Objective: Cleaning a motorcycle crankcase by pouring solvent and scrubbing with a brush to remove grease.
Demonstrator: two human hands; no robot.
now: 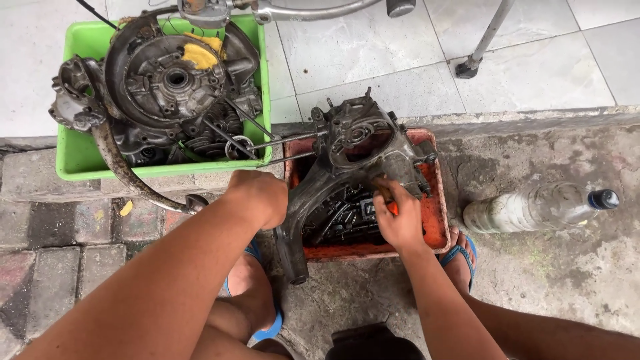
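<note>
On paving, both hands [257,197] [400,223] grip the engine casing [353,150] (orange tray's [437,220] rim close).

Both hands grip engine casing [360,157] over red tray [437,220].

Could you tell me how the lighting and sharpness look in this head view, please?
Head view: soft, even daylight, with no hard shadows; mild glare on the white tiles; the engine case and green tub are sharp; the left hand and right hand look slightly soft; frame edges bow a little.

Greasy matt metal engine casing [360,157], scuffed plastic crate [437,220]
</note>
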